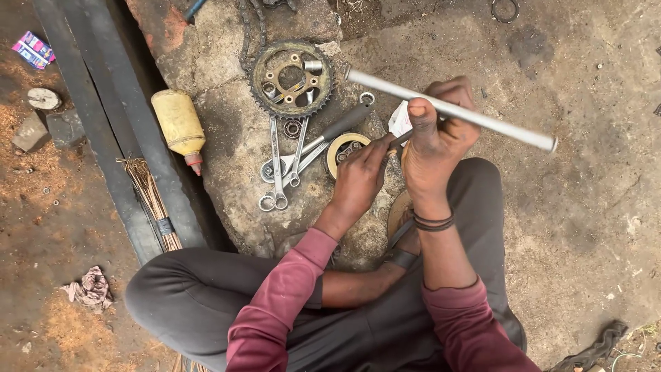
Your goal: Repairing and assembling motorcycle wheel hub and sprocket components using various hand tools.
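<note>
Both hands work close together above our crossed legs. Our right hand [435,138] is closed around a long grey metal rod [482,118], thumb pressed on top; the rod runs slantwise from upper left, over the stone, to lower right, clear of the ground. Our left hand [359,180] pinches a small dark tool [398,140] between fingertips, its tip just beside the right palm; we cannot tell what kind of tool it is. Just ahead of the left hand, on the flat stone slab [227,131], lie a roll of tape [344,149], several spanners [282,165], a toothed chain sprocket [291,78] and, near the slab's left edge, a yellow bottle [178,124]. A bundle of straw [150,196] lies near our left knee.
</note>
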